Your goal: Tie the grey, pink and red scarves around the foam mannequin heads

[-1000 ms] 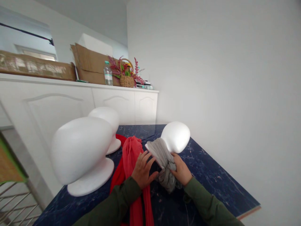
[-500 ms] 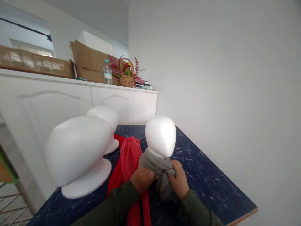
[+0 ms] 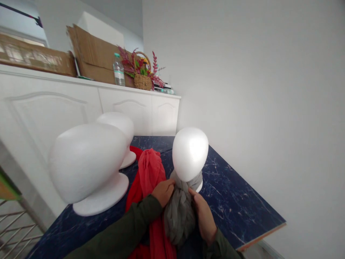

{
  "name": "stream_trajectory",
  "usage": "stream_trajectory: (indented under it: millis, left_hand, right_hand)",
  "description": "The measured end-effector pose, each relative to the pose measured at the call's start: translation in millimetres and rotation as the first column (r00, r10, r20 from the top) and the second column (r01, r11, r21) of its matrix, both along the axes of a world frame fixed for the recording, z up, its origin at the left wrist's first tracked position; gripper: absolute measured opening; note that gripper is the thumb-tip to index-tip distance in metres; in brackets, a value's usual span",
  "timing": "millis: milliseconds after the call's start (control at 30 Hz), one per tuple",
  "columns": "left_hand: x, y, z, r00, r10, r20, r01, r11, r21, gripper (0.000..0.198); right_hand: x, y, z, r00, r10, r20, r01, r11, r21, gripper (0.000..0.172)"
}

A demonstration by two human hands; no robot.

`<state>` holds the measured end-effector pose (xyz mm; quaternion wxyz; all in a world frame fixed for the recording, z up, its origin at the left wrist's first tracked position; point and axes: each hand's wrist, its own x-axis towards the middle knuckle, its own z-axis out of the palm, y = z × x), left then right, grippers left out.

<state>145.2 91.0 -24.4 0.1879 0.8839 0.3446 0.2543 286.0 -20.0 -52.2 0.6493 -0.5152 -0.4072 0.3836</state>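
Grey scarf [image 3: 179,219] is wrapped around the neck of the rightmost foam head [image 3: 190,154], its bunched folds hanging at that head's 6 o'clock, above the navy marble bench [image 3: 237,212].

Far left, a white cabinet [image 3: 48,122] stands behind the bench, with cardboard [image 3: 94,61], a plastic bottle [image 3: 119,72] and a wicker basket [image 3: 142,81] of flowers on top, at 11 o'clock from the hands. Nearer, the largest foam head [image 3: 86,163] stands on its round base at 10 o'clock, a second foam head [image 3: 118,124] just behind it. A red scarf [image 3: 149,180] lies heaped on the bench just right of them, running toward 6 o'clock beneath the left sleeve [image 3: 118,226].

Left hand [image 3: 163,192] is closed on the grey scarf from 9 o'clock, just under the head. Right hand [image 3: 203,216] grasps the same bunch from 3 o'clock.
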Motion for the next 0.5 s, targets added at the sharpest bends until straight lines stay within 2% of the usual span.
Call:
stream_trajectory:
  millis: [100,167,233,300,367,400,500]
  left_hand:
    - [8.7,-8.2,5.9,0.996,0.068,0.061,-0.064,0.996,-0.065,0.036]
    - [16.7,-15.0,3.3,0.995,0.046,0.093,-0.031,0.986,-0.162,0.035]
    - [23.1,-19.6,-3.0,0.987,0.008,0.157,0.029,0.972,-0.233,0.035]
    - [25.8,-20.6,-9.0,0.979,-0.002,0.204,0.057,0.962,-0.266,0.028]
    - [24.8,-19.4,-11.6,0.975,-0.004,0.223,0.07,0.955,-0.288,0.023]
    - [23.5,-18.7,-11.5,0.972,-0.008,0.236,0.081,0.951,-0.299,0.024]
    - [19.6,-17.8,-8.2,0.949,-0.05,0.31,0.16,0.925,-0.343,0.024]
  right_hand:
    - [-0.8,2.4,4.8,0.998,-0.034,-0.052,0.03,0.997,-0.064,0.021]
    - [-2.9,7.2,7.9,0.973,-0.025,-0.23,0.009,0.998,-0.07,0.012]
    - [-4.0,13.4,11.3,0.883,-0.026,-0.47,-0.015,0.996,-0.083,0.007]
    - [-2.0,19.4,16.1,0.749,-0.068,-0.659,-0.032,0.99,-0.139,0.007]
    - [2.8,24.7,22.0,0.656,-0.085,-0.75,-0.108,0.973,-0.205,0.008]
    - [5.8,27.1,25.0,0.639,-0.075,-0.766,-0.171,0.957,-0.235,0.01]
    - [14.7,33.7,32.4,0.655,-0.005,-0.756,-0.346,0.887,-0.306,0.013]
